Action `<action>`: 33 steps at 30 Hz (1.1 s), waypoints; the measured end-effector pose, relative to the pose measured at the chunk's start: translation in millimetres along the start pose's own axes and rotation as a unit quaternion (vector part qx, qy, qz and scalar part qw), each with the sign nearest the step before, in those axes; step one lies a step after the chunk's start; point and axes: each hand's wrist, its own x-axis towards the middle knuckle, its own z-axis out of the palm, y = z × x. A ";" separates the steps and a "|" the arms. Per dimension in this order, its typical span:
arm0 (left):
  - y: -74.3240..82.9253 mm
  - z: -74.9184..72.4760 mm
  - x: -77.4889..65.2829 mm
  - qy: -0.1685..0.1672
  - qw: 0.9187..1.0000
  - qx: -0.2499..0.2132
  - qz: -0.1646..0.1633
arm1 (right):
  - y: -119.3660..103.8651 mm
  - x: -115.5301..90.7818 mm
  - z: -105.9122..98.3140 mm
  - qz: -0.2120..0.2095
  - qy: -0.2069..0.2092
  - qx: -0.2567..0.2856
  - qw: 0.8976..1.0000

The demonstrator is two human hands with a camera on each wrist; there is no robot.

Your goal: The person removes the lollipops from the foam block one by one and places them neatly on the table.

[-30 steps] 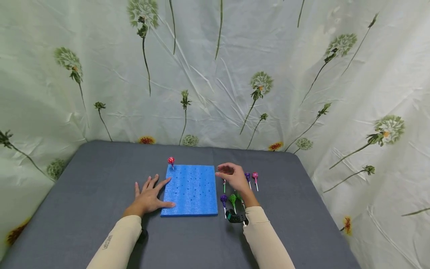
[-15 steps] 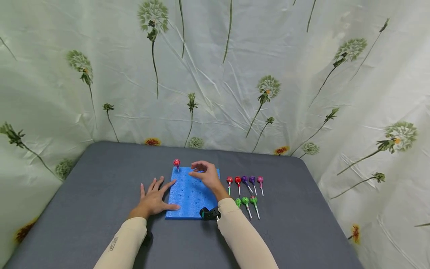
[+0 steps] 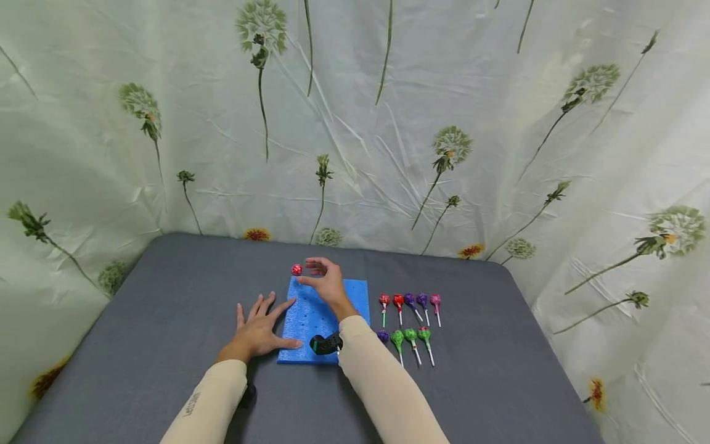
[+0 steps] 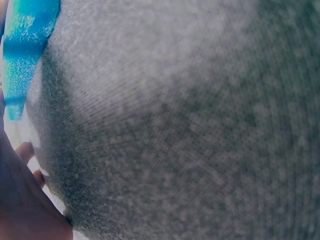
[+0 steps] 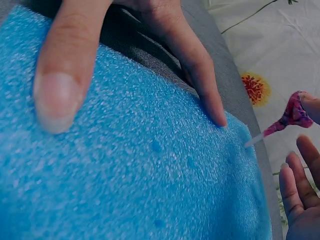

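Observation:
A blue foam board with small holes lies on the table. At its far left corner a red-wrapped lollipop stands with its stick in the foam. My left hand is spread at the board's left side, thumb and forefinger on the foam. My right hand hovers over the far part of the board, thumb next to the lollipop head and fingers apart. In the right wrist view, the right thumb overlaps the edge of the lollipop head; whether they touch I cannot tell.
Right of the board, two rows of lollipops lie on the grey table: red, purple and pink ones behind, green ones and a partly hidden purple one in front. A flower-print curtain hangs behind the table.
My right hand has moved left from beside the lollipop rows, across the board, to the standing lollipop. The left hand has stayed on the board's edge. The head view has shifted slightly.

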 end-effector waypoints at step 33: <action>0.4 1.2 -0.1 0.003 1.000 0.000 -0.005 | -8.1 9.1 0.2 -0.022 -0.005 -0.069 0.997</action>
